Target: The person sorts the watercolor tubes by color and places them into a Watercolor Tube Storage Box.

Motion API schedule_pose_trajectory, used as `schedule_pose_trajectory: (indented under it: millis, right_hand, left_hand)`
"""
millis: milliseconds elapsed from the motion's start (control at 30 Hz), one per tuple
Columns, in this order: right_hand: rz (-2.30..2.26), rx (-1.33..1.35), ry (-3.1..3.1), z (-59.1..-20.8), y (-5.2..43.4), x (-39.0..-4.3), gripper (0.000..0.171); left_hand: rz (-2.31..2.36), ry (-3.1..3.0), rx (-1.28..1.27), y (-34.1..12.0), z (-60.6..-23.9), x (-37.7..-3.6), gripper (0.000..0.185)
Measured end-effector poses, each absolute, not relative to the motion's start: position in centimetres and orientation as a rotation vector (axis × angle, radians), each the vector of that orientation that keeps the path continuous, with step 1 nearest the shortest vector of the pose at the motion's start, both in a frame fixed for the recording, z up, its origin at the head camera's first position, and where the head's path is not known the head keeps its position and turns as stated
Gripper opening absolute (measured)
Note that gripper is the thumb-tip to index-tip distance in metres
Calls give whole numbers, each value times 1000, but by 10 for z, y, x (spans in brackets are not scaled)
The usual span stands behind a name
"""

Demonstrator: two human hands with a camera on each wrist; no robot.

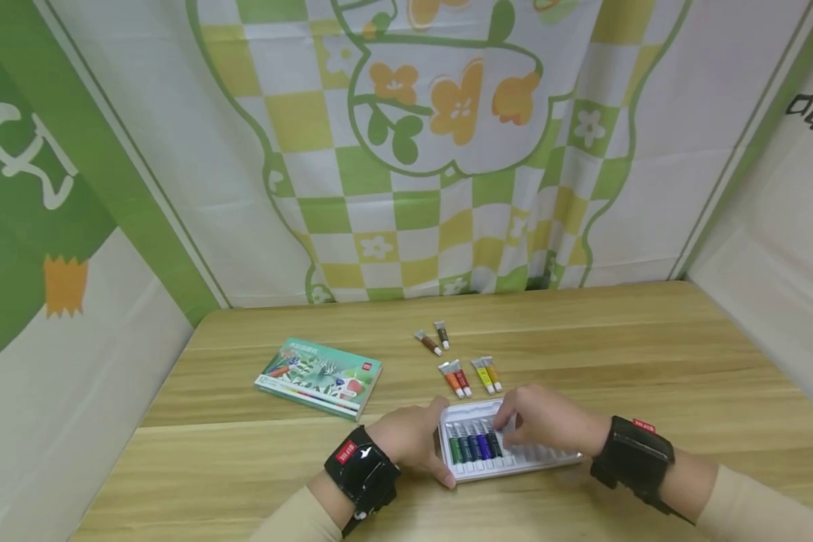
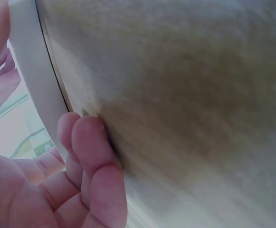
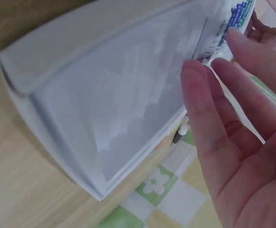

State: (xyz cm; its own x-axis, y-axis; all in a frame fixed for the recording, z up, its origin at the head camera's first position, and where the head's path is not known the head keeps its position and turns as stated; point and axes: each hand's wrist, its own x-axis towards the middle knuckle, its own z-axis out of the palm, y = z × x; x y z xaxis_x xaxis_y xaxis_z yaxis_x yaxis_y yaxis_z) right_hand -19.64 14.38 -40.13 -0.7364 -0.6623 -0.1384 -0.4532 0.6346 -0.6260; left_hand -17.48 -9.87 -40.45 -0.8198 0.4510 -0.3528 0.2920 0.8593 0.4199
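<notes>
The fingers [image 3: 199,95] of the right hand [image 1: 549,421] are slightly bent and parted, and we see no tube between them; whether a tip touches the dark paint tube [image 1: 493,444] at the row's right end, we cannot tell. That tube lies just left of those fingers, its long axis running near to far, and the right hand is the nearer one. We see the rest of the tube row [image 1: 470,449], green through blue to violet, filling the left part of the white tray [image 1: 470,411]. The left hand [image 1: 409,436] grips the tray's left end, thumb at the near corner. Beyond the far wall we find an orange tube [image 1: 451,379] and a red tube [image 1: 461,379] side by side, two yellow tubes [image 1: 483,375] right of them, and two brown tubes [image 1: 428,343] farther off. Well to the left, a turquoise illustrated paint box [image 1: 318,376] lies flat on the tabletop [image 1: 210,376].
</notes>
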Motion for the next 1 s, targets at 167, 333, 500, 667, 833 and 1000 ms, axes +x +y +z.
schedule_pose_trajectory:
  millis: [167,333,500,667,833,1000]
  right_hand:
    - [-834,-916,2514,-398,143,-204,18]
    - [-835,-892,2525,-394,142,-211,16]
    - [-834,-866,2529,-393,140,-216,16]
    - [-833,-855,2571,-394,140,-227,10]
    - [-834,-818,2648,-400,138,-247,17]
    - [-846,-646,2621,-404,137,-266,36]
  left_hand:
    - [489,2591,561,-99,-405,-176,103]
    - [485,2585,559,-99,-405,-176,105]
    - [476,2580,555,-98,-405,-176,106]
    - [474,2579,548,-99,-405,-176,106]
    - [467,2572,528,-98,-404,-177,106]
    - [468,2568,529,-97,-404,-177,106]
